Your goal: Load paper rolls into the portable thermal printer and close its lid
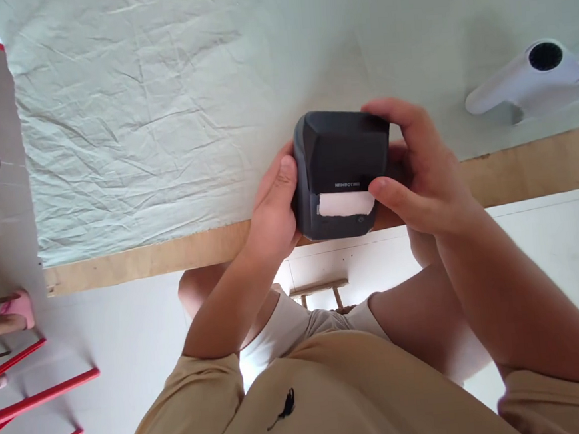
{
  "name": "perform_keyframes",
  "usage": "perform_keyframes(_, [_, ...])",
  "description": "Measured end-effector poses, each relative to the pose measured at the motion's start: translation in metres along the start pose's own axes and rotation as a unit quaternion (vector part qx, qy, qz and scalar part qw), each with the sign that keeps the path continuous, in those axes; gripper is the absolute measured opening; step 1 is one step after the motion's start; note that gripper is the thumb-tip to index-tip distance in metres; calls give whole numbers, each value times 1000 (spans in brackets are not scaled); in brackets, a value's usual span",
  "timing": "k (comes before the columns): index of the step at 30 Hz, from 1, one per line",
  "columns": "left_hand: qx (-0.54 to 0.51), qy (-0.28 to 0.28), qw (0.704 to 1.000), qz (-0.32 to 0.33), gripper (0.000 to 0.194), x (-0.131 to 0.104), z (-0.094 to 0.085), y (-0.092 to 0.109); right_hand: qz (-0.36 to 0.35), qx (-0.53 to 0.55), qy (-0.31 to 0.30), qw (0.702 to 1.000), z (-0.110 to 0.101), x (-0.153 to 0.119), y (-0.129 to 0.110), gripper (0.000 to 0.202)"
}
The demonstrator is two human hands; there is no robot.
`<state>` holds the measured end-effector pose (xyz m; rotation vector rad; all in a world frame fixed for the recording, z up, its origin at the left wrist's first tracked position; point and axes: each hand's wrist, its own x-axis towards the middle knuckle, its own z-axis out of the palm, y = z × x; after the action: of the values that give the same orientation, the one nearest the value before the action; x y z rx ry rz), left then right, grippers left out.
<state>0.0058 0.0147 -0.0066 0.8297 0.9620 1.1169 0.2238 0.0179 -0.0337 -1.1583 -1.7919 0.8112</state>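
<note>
A black label printer (347, 149) marked NIIMBOT is held up over the table's front edge. From its front slot shows a strip of white paper (346, 204). My left hand (275, 201) grips the printer's left side, its thumb along the casing and its other fingers mostly hidden. On the right side, my right hand (421, 170) holds the printer, with the index finger at the upper right corner and the thumb tip at the right end of the paper strip.
A white device with a round dark end (524, 85) lies on the right of the table, which has a pale green cloth (136, 122) and a wooden edge (147, 265). Red metal legs (43, 397) stand at lower left, near another person's foot in a pink slipper (19, 308).
</note>
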Motion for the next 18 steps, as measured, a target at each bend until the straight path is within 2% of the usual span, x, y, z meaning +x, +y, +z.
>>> perform_keyframes(3, [5, -16, 999, 30, 47, 1, 0, -1, -4, 51, -14, 999, -1, 1, 6, 87])
perform_keyframes(7, [7, -4, 999, 46, 49, 4, 0, -3, -15, 39, 67, 997, 0, 4, -1, 87])
perform_keyframes(9, [-12, 2, 999, 52, 51, 5, 1, -4, -46, 15, 121, 991, 1, 6, -14, 68])
perform_keyframes(12, [-43, -39, 998, 32, 48, 5, 2, -5, -112, 8, 228, 967, 2, 11, -40, 28])
perform_keyframes(14, [-45, -70, 996, 23, 39, 4, 3, -4, -107, -11, 274, 956, 0, 16, -55, 20])
perform_keyframes(16, [-41, -77, 996, 28, 33, 2, 5, -2, -91, -78, 276, 954, -2, 20, -64, 16])
perform_keyframes(18, [-36, -76, 996, 31, 35, 0, 6, 0, -95, -183, 219, 954, -4, 24, -67, 5])
